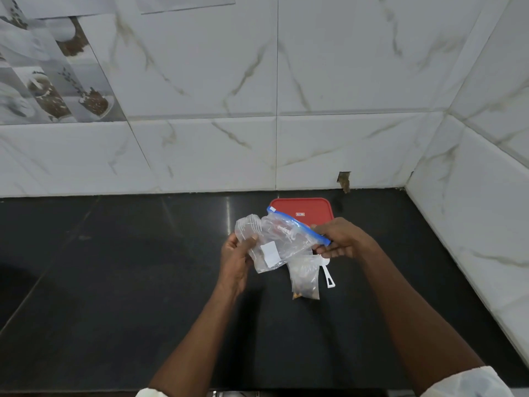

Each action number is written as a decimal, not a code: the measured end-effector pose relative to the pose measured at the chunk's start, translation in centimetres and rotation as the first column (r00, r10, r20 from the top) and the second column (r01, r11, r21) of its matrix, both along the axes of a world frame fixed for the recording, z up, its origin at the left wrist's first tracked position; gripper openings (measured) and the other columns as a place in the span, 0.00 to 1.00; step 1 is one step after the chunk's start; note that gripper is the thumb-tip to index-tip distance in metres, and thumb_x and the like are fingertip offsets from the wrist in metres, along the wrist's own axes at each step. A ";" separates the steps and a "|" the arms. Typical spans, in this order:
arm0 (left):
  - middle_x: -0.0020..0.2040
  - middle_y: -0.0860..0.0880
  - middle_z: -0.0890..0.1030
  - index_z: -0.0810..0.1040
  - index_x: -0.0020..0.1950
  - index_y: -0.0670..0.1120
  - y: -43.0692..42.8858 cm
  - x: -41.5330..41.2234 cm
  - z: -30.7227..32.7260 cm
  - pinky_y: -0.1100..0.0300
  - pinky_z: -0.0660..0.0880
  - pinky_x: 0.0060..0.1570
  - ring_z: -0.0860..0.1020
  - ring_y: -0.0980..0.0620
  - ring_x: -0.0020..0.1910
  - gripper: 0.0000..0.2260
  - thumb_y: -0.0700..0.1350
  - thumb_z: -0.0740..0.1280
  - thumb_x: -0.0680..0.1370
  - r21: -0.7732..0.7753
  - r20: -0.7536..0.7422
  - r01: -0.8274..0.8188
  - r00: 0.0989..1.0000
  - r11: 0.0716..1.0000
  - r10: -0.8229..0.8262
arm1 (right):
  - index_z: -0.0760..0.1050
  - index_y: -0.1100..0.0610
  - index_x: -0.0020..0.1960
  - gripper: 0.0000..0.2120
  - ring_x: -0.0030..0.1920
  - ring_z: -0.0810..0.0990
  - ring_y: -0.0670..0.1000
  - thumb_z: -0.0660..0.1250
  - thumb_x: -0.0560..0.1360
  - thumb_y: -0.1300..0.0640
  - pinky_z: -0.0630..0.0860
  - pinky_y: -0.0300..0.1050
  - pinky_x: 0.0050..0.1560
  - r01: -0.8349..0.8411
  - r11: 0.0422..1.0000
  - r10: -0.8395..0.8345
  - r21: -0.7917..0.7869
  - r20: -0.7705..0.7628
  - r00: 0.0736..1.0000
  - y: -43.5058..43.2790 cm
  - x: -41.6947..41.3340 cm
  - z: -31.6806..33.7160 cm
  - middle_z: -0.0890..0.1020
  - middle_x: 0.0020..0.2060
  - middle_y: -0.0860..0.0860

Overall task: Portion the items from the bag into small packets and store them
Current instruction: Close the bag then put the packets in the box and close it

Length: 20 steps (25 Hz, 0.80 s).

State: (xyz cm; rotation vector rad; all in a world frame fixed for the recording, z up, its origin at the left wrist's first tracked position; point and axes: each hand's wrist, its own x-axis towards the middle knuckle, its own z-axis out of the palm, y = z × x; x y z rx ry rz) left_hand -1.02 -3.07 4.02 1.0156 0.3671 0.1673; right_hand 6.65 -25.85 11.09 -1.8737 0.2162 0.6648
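Note:
A clear zip bag (pixel 279 242) with a blue zip strip and a white label is held above the black counter (pixel 114 282). My left hand (pixel 236 256) grips its lower left part together with a bunch of small clear packets (pixel 248 224). My right hand (pixel 340 239) pinches the blue zip end of the bag. Just below the bag, a small clear packet (pixel 305 277) holding brown bits lies on the counter. A white scoop (pixel 328 275) lies beside that packet, partly hidden by my right hand.
A red-lidded container (pixel 303 209) stands behind the bag near the tiled wall (pixel 257 96). A second tiled wall (pixel 472 196) meets the counter at the right, forming a corner.

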 end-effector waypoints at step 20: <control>0.59 0.37 0.84 0.78 0.64 0.37 0.2 -1.6 -2.6 0.47 0.83 0.47 0.85 0.43 0.46 0.19 0.36 0.74 0.74 0.000 -0.124 0.041 0.991 0.999 -0.041 | 0.80 0.61 0.44 0.16 0.38 0.82 0.51 0.72 0.74 0.47 0.80 0.50 0.42 0.006 0.991 -0.070 0.137 0.470 0.880 3.3 2.4 -0.3 0.84 0.38 0.56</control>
